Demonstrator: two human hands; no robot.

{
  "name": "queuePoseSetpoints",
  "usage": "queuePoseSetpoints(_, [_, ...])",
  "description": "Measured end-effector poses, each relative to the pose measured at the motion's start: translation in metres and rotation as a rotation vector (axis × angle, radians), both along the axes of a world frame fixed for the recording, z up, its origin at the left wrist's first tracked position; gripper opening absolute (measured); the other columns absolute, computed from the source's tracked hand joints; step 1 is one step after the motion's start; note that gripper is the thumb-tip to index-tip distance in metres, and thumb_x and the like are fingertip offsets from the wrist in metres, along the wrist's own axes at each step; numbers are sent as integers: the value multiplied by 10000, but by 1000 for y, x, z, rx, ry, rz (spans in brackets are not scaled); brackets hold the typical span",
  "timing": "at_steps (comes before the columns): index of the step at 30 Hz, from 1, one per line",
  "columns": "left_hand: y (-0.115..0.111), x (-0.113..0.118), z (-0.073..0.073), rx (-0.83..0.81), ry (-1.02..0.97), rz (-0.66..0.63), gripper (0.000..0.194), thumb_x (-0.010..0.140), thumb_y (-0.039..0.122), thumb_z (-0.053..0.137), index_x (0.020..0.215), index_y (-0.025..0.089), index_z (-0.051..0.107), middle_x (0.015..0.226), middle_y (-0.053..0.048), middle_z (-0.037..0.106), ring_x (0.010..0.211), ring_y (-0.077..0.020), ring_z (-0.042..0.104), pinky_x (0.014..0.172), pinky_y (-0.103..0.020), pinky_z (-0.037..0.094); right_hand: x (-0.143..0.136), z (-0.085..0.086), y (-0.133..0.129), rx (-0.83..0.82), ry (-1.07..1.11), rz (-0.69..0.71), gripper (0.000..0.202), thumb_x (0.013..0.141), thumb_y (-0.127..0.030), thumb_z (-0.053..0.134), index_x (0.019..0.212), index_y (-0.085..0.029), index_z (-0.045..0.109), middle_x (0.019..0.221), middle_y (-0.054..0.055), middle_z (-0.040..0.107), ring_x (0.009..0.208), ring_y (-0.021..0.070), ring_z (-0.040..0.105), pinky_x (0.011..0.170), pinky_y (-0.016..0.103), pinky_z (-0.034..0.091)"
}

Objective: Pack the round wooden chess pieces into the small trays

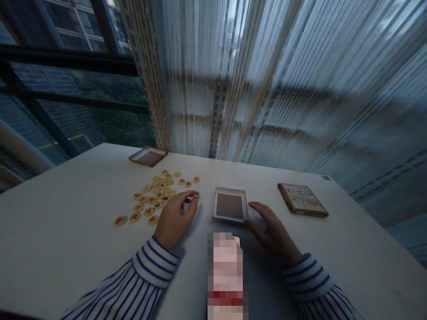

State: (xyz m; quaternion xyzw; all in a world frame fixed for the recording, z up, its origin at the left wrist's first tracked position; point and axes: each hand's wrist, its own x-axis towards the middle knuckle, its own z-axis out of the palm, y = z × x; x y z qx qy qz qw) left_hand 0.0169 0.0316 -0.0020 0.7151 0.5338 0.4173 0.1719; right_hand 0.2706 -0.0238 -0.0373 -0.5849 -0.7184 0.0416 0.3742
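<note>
Round wooden pieces (pixel 155 190) with red or black characters lie in a loose heap left of centre. My left hand (pixel 176 215) is at the heap's right side, with one round piece (pixel 196 194) pinched between thumb and fingertips. An open, shallow box (pixel 230 220) with pale walls and a grey-brown bottom sits in the middle; no pieces show inside it. Beside its right wall is my right hand (pixel 271 229), thumb and fingers apart, the fingertips at or very near the box's right edge.
Another shallow open tray (pixel 148 157) sits at the table's back left. A flat box with a printed lid (pixel 303 200) lies to the right. A pixelated object (pixel 227 275) is at the front centre of the white table (pixel 73 195). Curtains hang behind.
</note>
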Motion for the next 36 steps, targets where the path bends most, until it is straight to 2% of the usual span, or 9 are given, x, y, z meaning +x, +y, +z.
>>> queuePoseSetpoints(5, [2, -16, -2, 17, 31, -17, 321, 800, 359, 489, 977, 141, 646, 872, -79, 679, 779, -192, 629, 752, -343, 507, -3, 0, -1, -4, -2, 17, 417, 815, -410, 510, 1161, -179, 544, 1180, 154, 559, 1106, 269, 514, 941, 475, 422])
queuePoseSetpoints(11, [0, -39, -10, 172, 159, -89, 270, 788, 328, 537, 967, 155, 641, 940, -93, 693, 896, -218, 627, 842, -385, 487, -3, -1, 0, 29, -18, 16, 400, 824, -409, 505, 1156, -190, 546, 1177, 146, 564, 1097, 270, 523, 920, 486, 437])
queuePoseSetpoints(17, [-7, -55, -11, 367, 245, -185, 304, 780, 318, 589, 1035, 154, 604, 977, -107, 687, 924, -233, 629, 832, -402, 505, -6, 0, -1, 42, -50, 24, 380, 833, -400, 506, 1148, -192, 546, 1169, 141, 568, 1084, 263, 532, 907, 485, 454])
queuePoseSetpoints(26, [-19, -79, -21, 437, 300, -147, 400, 766, 283, 607, 1125, 134, 511, 1021, -141, 649, 959, -239, 606, 829, -423, 512, -11, -1, -1, 93, -139, 62, 365, 840, -387, 493, 1147, -194, 534, 1155, 148, 571, 1058, 268, 552, 851, 470, 491])
queuePoseSetpoints(28, [-22, -81, -25, 455, 292, -137, 331, 761, 278, 610, 1056, 142, 542, 999, -138, 654, 941, -239, 612, 816, -429, 515, -12, -1, -2, 121, -172, 73, 353, 843, -382, 490, 1136, -191, 540, 1150, 152, 574, 1047, 268, 559, 825, 460, 503])
queuePoseSetpoints(31, [-26, -83, -28, 484, 266, -113, 81, 763, 237, 601, 722, 170, 584, 979, -133, 658, 879, -226, 625, 793, -424, 515, -15, 2, -4, 144, -223, 81, 286, 844, -366, 492, 1054, -191, 575, 1135, 153, 582, 1022, 269, 572, 788, 451, 513])
queuePoseSetpoints(33, [-28, -84, -27, 497, 249, -105, 216, 764, 202, 592, 559, 177, 529, 934, -116, 670, 837, -211, 629, 779, -412, 510, -17, 4, -5, 152, -235, 88, 212, 842, -347, 497, 958, -196, 592, 1117, 146, 593, 998, 264, 583, 772, 447, 514])
queuePoseSetpoints(36, [-30, -84, -25, 491, 239, -116, 153, 760, 185, 588, 609, 187, 566, 790, -61, 693, 801, -200, 638, 765, -399, 502, -22, 7, -7, 171, -245, 118, 138, 831, -317, 514, 865, -200, 578, 1070, 133, 618, 952, 250, 602, 759, 431, 512])
